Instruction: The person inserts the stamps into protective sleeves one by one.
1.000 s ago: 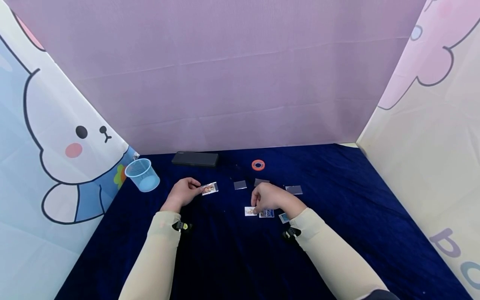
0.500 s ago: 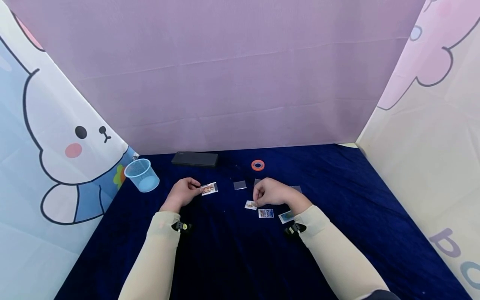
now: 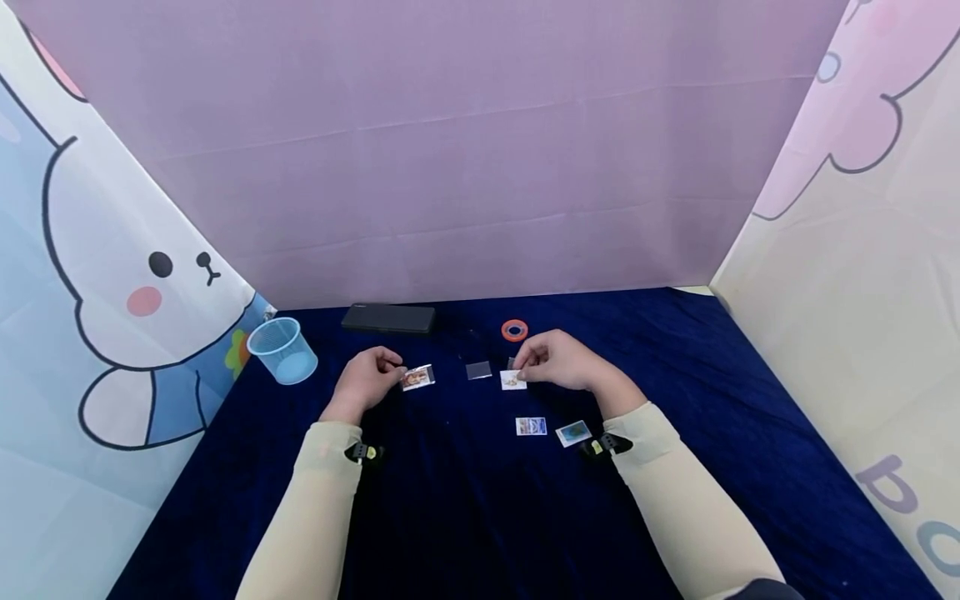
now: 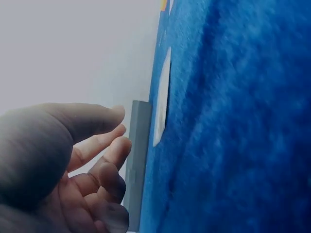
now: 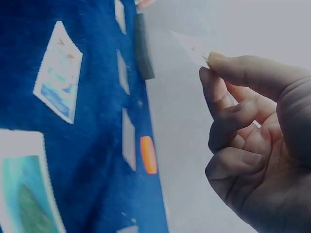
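Note:
Thumb and index finger of my right hand (image 3: 558, 360) pinch a small white stamp (image 3: 513, 381) by its edge; in the right wrist view the stamp (image 5: 189, 47) is held up over the cloth. My left hand (image 3: 366, 382) is beside a stamp in a clear sleeve (image 3: 417, 377). The left wrist view shows that hand's fingers (image 4: 116, 148) loosely bent, apart from the white piece (image 4: 163, 99) on the cloth. Two more stamps lie nearer me, a blue one (image 3: 531, 427) and a green-blue one (image 3: 573, 433). One small clear sleeve (image 3: 478, 371) lies between the hands; another is partly hidden behind the held stamp.
An orange tape roll (image 3: 514, 331) and a black case (image 3: 388, 317) lie toward the back of the dark blue cloth (image 3: 450, 517). A light blue mesh basket (image 3: 283, 350) stands at the left. Fabric walls (image 3: 480, 167) enclose the back and sides.
My right hand has picked up the white stamp from beside the blue one and carried it back toward the clear sleeves. The left hand has stayed beside the sleeved stamp.

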A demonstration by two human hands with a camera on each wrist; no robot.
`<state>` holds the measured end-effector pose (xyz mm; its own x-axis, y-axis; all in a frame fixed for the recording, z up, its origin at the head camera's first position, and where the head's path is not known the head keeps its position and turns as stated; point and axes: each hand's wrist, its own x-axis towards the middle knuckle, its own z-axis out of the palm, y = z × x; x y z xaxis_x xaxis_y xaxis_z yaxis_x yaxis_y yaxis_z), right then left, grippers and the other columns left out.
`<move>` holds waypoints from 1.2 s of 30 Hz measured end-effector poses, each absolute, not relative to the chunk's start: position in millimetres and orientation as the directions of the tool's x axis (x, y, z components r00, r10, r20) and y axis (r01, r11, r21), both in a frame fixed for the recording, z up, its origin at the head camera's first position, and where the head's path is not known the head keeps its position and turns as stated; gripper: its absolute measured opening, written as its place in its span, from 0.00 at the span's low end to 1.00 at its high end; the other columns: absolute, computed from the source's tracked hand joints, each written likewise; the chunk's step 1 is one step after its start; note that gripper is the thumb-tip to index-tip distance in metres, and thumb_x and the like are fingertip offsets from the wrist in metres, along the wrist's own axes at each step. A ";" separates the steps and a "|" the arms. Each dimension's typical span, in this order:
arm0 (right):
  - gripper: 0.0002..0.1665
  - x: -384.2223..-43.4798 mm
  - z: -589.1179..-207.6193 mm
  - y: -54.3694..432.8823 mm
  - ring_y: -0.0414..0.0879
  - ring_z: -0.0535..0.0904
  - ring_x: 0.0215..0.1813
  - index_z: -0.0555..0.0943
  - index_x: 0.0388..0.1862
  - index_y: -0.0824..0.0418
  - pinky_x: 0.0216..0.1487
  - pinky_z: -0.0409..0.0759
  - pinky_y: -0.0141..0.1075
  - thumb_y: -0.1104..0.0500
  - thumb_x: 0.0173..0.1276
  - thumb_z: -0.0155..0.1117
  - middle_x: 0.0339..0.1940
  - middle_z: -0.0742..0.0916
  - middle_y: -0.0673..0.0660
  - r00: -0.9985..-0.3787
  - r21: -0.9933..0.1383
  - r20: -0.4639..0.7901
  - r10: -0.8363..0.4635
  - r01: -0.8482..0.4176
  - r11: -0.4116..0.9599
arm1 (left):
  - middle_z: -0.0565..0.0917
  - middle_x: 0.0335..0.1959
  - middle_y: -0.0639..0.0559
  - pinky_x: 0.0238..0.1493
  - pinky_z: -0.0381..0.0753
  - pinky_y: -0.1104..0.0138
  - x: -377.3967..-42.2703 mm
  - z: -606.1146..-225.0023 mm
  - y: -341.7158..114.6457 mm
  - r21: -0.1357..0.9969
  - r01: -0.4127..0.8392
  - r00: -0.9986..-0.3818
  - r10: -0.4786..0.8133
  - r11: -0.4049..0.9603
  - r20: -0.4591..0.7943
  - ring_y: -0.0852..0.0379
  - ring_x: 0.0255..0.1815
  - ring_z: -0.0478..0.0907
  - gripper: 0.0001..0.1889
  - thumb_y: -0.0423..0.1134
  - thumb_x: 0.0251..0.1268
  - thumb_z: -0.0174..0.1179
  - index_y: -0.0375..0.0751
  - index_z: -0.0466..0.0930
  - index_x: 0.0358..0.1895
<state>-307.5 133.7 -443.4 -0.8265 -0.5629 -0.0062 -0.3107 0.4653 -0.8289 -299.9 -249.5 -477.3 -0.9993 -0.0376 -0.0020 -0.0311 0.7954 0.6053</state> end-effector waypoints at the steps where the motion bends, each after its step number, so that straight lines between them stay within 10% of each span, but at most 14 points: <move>1: 0.04 -307.1 -440.7 135.6 0.49 0.83 0.41 0.90 0.42 0.51 0.44 0.82 0.43 0.59 0.70 0.76 0.38 0.89 0.50 -0.835 -0.829 0.002 -0.550 -0.309 0.466 | 0.86 0.41 0.50 0.46 0.78 0.55 -299.8 -476.3 -247.9 0.604 -0.020 -1.000 -0.030 0.797 0.007 0.50 0.40 0.80 0.10 0.46 0.73 0.67 0.46 0.86 0.50; 12: 0.03 -303.6 -421.3 146.3 0.47 0.73 0.28 0.90 0.41 0.51 0.30 0.72 0.38 0.57 0.70 0.76 0.34 0.89 0.50 -0.881 -0.816 0.095 -0.464 -0.336 0.470 | 0.86 0.39 0.54 0.44 0.79 0.54 -297.9 -471.7 -225.7 0.601 0.066 -0.998 0.041 0.797 0.056 0.52 0.37 0.81 0.09 0.46 0.74 0.67 0.49 0.86 0.50; 36: 0.05 -297.0 -398.6 179.0 0.52 0.74 0.31 0.90 0.45 0.47 0.33 0.72 0.41 0.52 0.73 0.73 0.37 0.88 0.52 -0.911 -0.809 0.208 -0.357 -0.365 0.460 | 0.88 0.44 0.55 0.55 0.80 0.53 -315.4 -478.3 -162.4 0.506 0.142 -0.988 0.154 0.851 0.018 0.52 0.47 0.84 0.13 0.49 0.68 0.72 0.50 0.88 0.51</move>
<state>-297.0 179.0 -398.6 -0.9106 -0.3573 0.2078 -0.3652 0.4602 -0.8092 -315.4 -162.4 -478.3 -0.9878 0.1544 0.0177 0.1421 0.8509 0.5057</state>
